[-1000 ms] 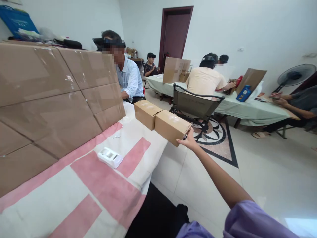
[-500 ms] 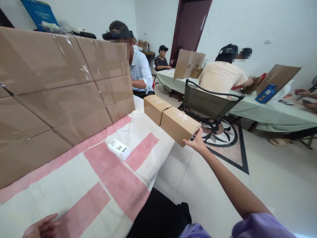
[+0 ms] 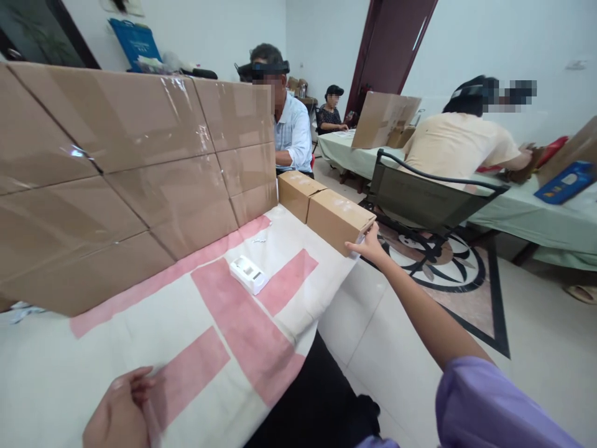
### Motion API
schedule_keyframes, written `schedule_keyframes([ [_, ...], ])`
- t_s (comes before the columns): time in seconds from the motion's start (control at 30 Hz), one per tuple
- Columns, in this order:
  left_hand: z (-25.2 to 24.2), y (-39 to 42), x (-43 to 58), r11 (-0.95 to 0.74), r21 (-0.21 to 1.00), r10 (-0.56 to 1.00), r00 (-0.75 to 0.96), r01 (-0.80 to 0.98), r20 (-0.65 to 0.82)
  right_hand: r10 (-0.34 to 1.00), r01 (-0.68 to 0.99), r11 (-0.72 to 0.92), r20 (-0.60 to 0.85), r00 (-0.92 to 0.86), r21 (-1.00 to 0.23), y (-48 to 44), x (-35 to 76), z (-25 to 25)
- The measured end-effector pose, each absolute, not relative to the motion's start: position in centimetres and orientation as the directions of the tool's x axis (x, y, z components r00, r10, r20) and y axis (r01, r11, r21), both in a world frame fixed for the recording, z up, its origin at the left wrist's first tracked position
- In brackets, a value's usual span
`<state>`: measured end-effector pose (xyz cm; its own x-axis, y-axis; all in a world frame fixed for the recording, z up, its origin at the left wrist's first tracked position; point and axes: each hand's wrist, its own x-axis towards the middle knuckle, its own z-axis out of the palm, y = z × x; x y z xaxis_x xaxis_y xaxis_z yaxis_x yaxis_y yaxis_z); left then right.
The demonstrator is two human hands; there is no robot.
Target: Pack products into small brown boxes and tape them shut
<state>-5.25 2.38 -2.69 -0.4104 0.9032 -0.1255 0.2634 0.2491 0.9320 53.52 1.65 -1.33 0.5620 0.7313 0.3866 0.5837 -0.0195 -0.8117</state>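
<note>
My right hand (image 3: 368, 245) reaches out and grips the near end of a small cardboard box (image 3: 338, 218), thumb on its side and fingers round the far edge. That box stands end to end with a second cardboard box (image 3: 298, 193) along the table's right side. A white plastic device (image 3: 248, 274) lies on the pink and white tablecloth (image 3: 186, 323), to the left of the boxes. Low on the left, my left hand (image 3: 121, 404) rests over the cloth, fingers loosely bent and partly apart, with nothing visible in it.
A wall of taped cartons (image 3: 153, 162) lines the table's far side. Small white bits (image 3: 259, 240) lie near the device. A co-worker in a light shirt (image 3: 293, 130) sits behind the cartons. Right of the table are a folding chair (image 3: 433, 193) and another person (image 3: 454, 146).
The two boxes and my right hand have shifted inward, closer to the carton wall. My view has turned left. The white device seems to lie where it was.
</note>
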Motion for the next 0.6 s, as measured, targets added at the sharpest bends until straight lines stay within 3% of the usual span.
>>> schedule_keyframes([
  [0.1,-2.4,2.7,-5.0,0.321,0.898,0.886,-0.43,0.301,-0.172,0.734,0.583,-0.044,0.37,0.57,-0.811,4.3,54.1,-1.3],
  [0.43,-4.9,3.8,-6.3,0.314,0.879,0.91,-0.379,0.358,-0.17,0.727,0.608,-0.059,0.383,0.569,-0.792,12.1,53.7,-0.8],
  [0.6,-4.4,3.5,-7.4,0.227,0.944,0.924,-0.359,0.239,-0.131,0.702,0.653,-0.135,0.393,0.594,-0.745,13.6,51.7,1.8],
])
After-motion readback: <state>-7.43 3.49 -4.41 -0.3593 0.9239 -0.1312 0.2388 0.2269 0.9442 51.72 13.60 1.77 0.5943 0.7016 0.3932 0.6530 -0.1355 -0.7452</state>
